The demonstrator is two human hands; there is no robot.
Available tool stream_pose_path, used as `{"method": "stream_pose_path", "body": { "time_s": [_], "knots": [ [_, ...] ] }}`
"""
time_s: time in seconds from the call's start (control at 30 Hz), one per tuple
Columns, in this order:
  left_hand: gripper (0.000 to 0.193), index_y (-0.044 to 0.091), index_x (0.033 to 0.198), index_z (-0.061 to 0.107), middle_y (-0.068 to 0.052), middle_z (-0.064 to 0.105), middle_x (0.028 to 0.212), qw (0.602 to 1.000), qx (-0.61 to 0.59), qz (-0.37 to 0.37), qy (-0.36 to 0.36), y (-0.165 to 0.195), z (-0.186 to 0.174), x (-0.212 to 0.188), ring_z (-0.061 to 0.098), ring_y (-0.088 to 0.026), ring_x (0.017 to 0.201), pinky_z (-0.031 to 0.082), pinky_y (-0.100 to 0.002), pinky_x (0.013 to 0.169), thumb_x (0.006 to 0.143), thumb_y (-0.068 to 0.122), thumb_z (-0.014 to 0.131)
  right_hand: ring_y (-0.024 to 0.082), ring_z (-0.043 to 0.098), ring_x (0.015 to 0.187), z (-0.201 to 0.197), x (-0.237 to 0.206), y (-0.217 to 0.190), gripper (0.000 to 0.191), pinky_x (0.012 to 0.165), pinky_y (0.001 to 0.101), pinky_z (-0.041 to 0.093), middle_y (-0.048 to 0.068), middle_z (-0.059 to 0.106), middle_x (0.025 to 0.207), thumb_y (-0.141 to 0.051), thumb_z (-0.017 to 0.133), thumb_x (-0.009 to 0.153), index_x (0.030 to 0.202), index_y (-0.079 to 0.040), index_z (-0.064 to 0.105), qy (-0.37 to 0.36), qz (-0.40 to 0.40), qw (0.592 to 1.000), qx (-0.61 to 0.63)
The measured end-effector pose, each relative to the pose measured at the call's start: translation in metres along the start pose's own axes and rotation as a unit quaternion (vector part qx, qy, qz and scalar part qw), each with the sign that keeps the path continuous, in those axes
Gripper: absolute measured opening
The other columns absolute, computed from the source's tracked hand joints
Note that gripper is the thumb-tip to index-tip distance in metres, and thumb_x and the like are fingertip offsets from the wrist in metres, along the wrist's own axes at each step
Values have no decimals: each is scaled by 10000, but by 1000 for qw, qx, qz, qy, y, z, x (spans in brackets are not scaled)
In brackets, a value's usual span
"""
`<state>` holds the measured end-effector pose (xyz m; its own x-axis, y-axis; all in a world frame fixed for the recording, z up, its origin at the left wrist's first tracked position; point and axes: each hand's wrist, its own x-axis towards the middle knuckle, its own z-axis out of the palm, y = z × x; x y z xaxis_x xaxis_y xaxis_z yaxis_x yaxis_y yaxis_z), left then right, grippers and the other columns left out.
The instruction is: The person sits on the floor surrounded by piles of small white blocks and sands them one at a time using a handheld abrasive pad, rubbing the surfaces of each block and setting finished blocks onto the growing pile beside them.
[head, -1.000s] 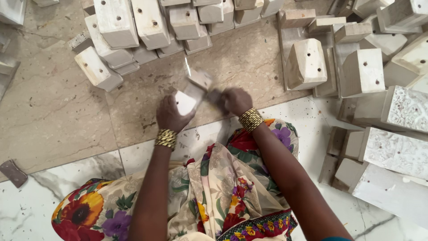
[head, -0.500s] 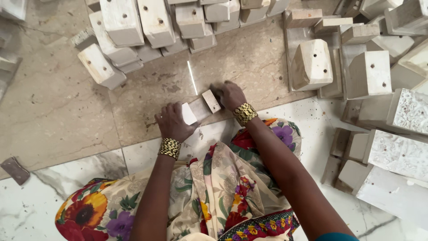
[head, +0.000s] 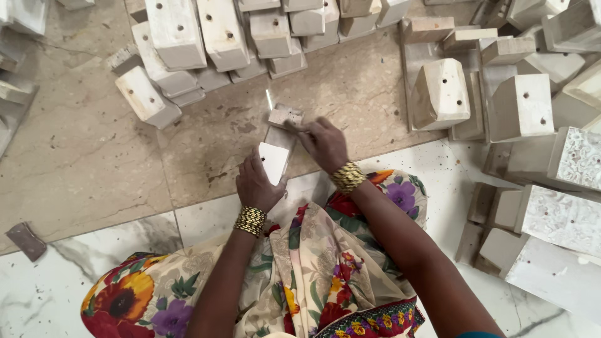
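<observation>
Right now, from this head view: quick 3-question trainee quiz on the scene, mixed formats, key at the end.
1. True or false: the left hand grips the white block.
2. Multiple choice: the right hand is pressed on
A. the small pad at the block's far end
B. the grey scrap on the floor
C. a drilled block in the pile
3. Fill in: both wrists wear gold ____.

Key: 1 true; 2 A; 3 bangles.
</observation>
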<state>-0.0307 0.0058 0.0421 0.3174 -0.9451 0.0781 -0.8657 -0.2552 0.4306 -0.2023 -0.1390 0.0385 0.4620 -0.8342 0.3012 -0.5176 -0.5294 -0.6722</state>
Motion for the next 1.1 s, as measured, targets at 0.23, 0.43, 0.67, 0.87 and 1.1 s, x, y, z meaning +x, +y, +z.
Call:
{"method": "stream_pose_path", "body": {
  "time_s": [0.23,0.43,0.67,0.87,1.1],
  "knots": [
    [1110,47,1544,304,-222,545,1314,999,15,36,-1,12,9,-6,553,-390,1189,497,-549,875,643,376,863,247,670,867,37,31,2,246,673,386,573,90,635,964,-316,692,971,1090,-105,738,-127,-152,976,-95],
    [1091,49,1552,303,-218,547,1316,999,20,28,1,20,6,-6,557,-381,1185,499,-540,859,671,382,855,219,690,980,36,14,14,187,837,334,601,92,666,1260,-232,660,956,880,-70,716,-142,-179,964,-133],
    [1088,47,1541,310,-218,549,1305,1000,9,20,7,20,9,-4,557,-385,1179,497,-543,845,651,371,845,252,696,788,-25,-2,18,123,623,402,568,68,689,911,-264,743,839,930,-197,789,-247,-12,958,-142],
    [1061,31,1540,319,-216,549,1315,999,8,22,23,22,8,-5,557,-386,1186,498,-538,872,671,357,833,273,698,728,-16,13,12,107,678,402,572,87,708,871,-214,756,882,906,-113,728,-10,-25,1000,3],
    [1047,39,1541,322,-208,552,1316,1000,8,-5,29,23,14,-3,563,-383,1187,501,-546,865,689,369,834,319,700,736,27,5,20,65,671,450,570,135,718,888,-136,677,895,902,-100,731,-145,-5,985,-87]
  ]
}}
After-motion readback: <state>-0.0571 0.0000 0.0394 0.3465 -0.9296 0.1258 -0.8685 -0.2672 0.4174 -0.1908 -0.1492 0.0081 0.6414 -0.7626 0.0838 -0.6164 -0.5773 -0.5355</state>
